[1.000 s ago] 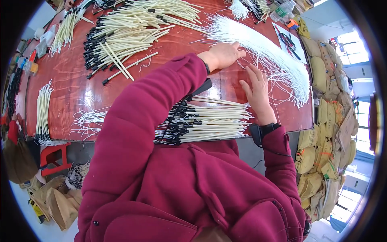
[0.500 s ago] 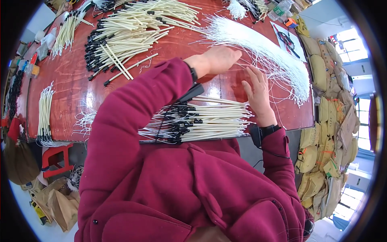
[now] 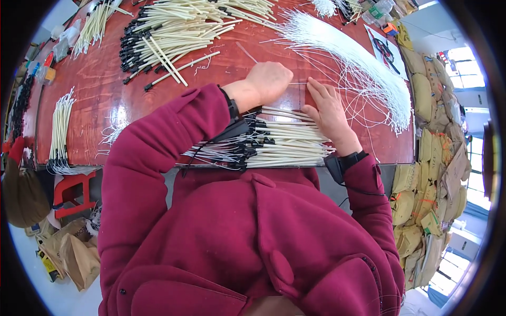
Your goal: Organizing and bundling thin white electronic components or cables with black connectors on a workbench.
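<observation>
My left hand (image 3: 268,82) is closed in a fist over the table, beyond the near bundle. A thin white strand (image 3: 299,83) runs taut from it to the fingertips of my right hand (image 3: 329,108). The right fingers are stretched out, thumb apart, touching or very near the strand's end. Just below both hands lies a bundle of cream rods (image 3: 295,145) with black end pieces and white strings trailing left. To the right of my right hand spreads a large heap of loose white strands (image 3: 363,73).
A big pile of cream rods with black ends (image 3: 179,31) lies at the back, a smaller bundle (image 3: 61,126) at the left edge. Black-handled pliers (image 3: 387,51) rest on white paper at the back right. A red stool (image 3: 76,195) stands below the table; stacked sacks (image 3: 435,126) line the right.
My left hand has moved left and slightly toward me, away from the white heap, with a strand now stretched between the hands. The right hand has shifted slightly left and nearer.
</observation>
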A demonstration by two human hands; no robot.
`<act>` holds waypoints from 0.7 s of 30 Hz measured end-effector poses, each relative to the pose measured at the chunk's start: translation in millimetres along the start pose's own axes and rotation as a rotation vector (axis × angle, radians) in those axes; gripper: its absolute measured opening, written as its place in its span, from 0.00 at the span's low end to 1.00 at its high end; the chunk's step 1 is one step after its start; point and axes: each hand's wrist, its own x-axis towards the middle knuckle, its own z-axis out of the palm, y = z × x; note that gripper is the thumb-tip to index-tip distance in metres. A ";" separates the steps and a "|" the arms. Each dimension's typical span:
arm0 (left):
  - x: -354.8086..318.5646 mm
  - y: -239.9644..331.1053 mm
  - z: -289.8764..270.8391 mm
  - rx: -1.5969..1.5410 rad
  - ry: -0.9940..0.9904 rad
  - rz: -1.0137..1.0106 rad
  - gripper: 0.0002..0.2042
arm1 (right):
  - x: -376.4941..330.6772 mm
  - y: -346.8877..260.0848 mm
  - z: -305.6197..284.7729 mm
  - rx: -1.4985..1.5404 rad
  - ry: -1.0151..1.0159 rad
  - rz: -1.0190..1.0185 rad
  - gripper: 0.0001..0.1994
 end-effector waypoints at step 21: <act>-169.5 -83.8 -47.0 -0.107 0.206 -0.403 0.07 | 2.3 0.0 -3.5 0.101 -0.022 0.056 0.26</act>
